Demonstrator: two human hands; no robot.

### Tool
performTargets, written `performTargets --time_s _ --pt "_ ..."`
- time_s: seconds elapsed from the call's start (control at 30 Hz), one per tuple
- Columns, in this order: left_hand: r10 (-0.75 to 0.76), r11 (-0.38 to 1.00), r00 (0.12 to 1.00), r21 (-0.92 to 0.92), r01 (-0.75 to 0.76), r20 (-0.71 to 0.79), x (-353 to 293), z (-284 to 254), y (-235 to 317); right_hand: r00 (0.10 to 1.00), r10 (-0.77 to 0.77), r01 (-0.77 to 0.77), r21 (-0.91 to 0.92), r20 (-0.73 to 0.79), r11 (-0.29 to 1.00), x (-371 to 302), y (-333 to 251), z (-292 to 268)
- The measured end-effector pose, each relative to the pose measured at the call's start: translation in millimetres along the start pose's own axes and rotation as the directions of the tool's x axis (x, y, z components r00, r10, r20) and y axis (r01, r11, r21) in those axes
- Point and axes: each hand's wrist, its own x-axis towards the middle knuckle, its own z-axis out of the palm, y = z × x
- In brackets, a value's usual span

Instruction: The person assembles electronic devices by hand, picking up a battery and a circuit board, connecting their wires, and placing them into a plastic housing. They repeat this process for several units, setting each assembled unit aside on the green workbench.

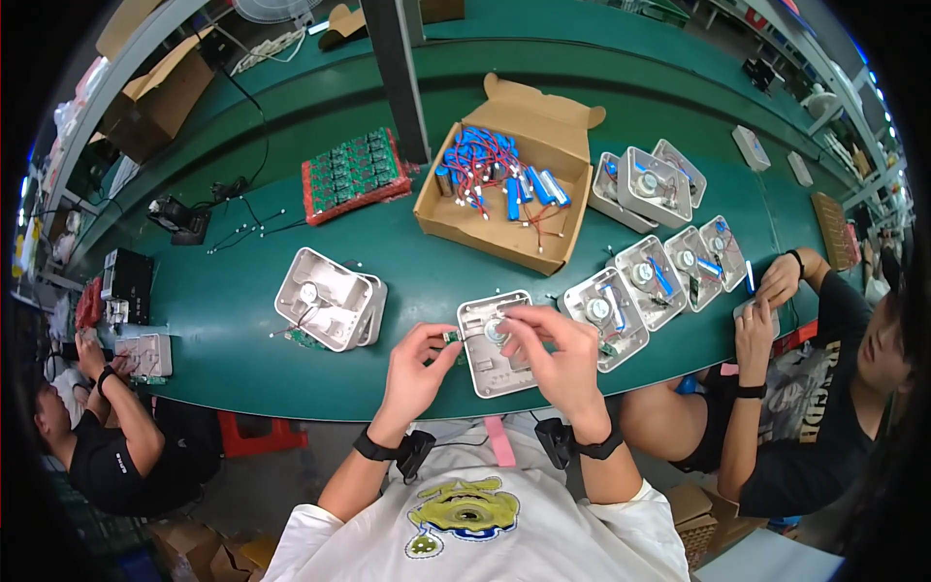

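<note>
A white plastic housing (504, 378) lies open side up on the green table in front of me. Inside it sits a round speaker (494, 331), partly covered by my right fingers. At the housing's left edge, my left hand (419, 371) pinches a small green circuit board (450, 337) between thumb and fingers. My right hand (556, 351) reaches over the housing's right side with thumb and fingertips drawn together by the speaker. Whatever is between those fingertips is too small to make out.
Beyond the housing stands a cardboard box (495, 233) of blue batteries with red wires. Circuit boards (354, 170) are stacked at its left. Stacked housings (320, 291) lie left of me; a row of fitted housings (642, 276) runs right. People work at both sides, one hand (779, 281) near the row.
</note>
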Motion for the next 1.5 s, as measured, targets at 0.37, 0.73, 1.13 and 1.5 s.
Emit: performTargets --time_s 0.37,0.73,1.13,1.5 --pt "0.130 0.991 0.992 0.014 -0.130 0.000 8.3 11.6 -7.5 0.972 0.235 -0.204 0.474 -0.006 0.856 0.5 4.7 -10.5" --pt "0.193 0.981 0.979 0.020 -0.193 -0.060 3.6 16.4 -14.9 0.984 0.178 -0.151 0.449 -0.018 0.880 -4.8 3.7 -11.1" --pt "0.192 0.979 0.980 0.072 -0.188 -0.045 1.7 15.7 -13.5 0.974 0.172 -0.113 0.342 -0.148 0.933 1.5 3.6 -8.3" --pt "0.232 0.970 0.971 0.084 -0.228 -0.047 0.5 15.4 -13.1 0.995 0.021 0.015 -0.356 0.099 0.934 -5.7 6.0 26.4"
